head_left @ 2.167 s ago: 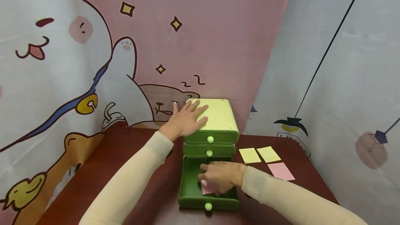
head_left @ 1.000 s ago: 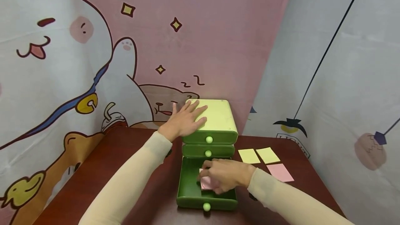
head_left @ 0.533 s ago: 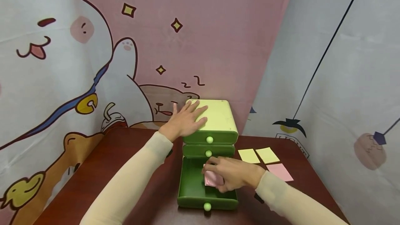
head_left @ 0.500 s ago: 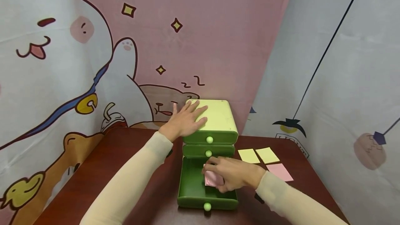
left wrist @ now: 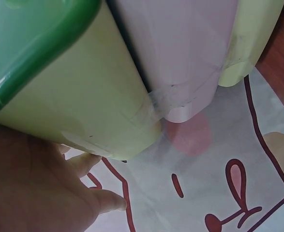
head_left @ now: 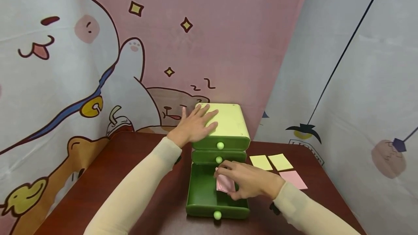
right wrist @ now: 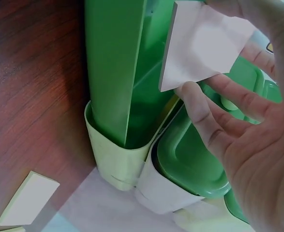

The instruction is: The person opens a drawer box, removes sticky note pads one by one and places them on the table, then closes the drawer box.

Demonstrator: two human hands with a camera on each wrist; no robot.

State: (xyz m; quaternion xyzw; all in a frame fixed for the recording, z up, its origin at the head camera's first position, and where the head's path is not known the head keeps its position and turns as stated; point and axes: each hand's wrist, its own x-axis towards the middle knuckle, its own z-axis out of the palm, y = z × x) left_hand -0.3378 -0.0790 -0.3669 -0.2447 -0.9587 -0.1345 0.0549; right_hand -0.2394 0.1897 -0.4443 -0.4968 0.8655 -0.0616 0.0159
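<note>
A small desktop drawer unit (head_left: 228, 120) with green fronts and pale round knobs stands on the table. Its bottom drawer (head_left: 200, 191) is pulled out, and the two drawers above are closed. My left hand (head_left: 192, 126) rests on the unit's pale top, fingers spread. Over the open drawer, my right hand (head_left: 249, 180) pinches a pink sticky note pad (head_left: 225, 183) between thumb and fingers. In the right wrist view that pad (right wrist: 200, 48) appears tilted above the drawer's green interior, its thick edge showing.
Two yellow sticky note pads (head_left: 261, 163) and a pink one (head_left: 294, 179) lie on the dark red wooden table (head_left: 140, 177) right of the unit. A cartoon-printed cloth (head_left: 228, 39) hangs behind and at the sides.
My right hand, low inside the drawer earlier, has moved up and to the right with the pink sticky note pad. My left hand has stayed on the unit's top.
</note>
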